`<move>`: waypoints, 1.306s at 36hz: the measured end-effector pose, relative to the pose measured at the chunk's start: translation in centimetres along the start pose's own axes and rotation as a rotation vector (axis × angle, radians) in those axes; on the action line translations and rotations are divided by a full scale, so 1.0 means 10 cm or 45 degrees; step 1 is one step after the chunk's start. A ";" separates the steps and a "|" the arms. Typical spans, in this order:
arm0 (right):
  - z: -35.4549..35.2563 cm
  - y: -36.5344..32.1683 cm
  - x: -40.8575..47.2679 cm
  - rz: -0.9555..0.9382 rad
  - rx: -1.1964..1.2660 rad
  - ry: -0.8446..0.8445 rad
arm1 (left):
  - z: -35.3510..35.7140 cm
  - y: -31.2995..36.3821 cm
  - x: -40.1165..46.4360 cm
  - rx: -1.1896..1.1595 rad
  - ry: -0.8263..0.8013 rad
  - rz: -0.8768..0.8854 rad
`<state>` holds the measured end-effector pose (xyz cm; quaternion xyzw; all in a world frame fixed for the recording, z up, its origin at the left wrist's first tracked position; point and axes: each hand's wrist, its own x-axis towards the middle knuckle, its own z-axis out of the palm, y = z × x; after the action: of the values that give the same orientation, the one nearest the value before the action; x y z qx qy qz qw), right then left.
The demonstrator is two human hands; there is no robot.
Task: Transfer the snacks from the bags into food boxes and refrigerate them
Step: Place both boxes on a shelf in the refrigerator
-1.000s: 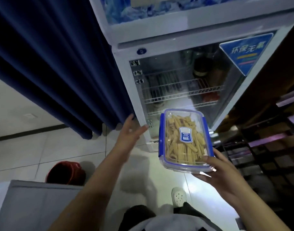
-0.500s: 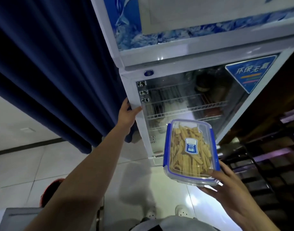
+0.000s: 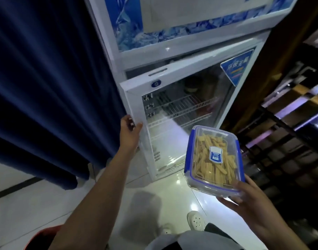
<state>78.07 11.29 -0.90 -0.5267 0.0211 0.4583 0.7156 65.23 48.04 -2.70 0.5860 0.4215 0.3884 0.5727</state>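
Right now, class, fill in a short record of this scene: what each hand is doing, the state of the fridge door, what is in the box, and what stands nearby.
left hand: left hand grips the left edge of the white glass-fronted fridge door
right hand: right hand holds the clear plastic food box with blue clips from its near end
door state: pulled slightly ajar
box contents: pale yellow snack sticks, lid on
inside fridge: white wire shelves
left of fridge: dark blue curtain
step left: box not yet inside

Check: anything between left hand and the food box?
Head view: only the fridge door's glass pane and frame between left hand and food box.
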 end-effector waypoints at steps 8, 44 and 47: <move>-0.25 0.27 -0.47 -0.086 0.117 0.216 | 0.13 -0.14 -1.16 -0.060 -0.167 0.062; -2.70 0.06 -1.95 -0.289 0.488 0.686 | 3.01 0.12 -3.28 0.221 -1.058 0.022; -2.90 0.06 -2.04 -0.290 0.519 0.711 | 3.37 0.10 -3.43 0.244 -1.018 0.071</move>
<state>78.92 -24.05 -3.75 -0.4769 0.2480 0.2005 0.8190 85.12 4.30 -2.18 0.7527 0.1840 0.1043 0.6234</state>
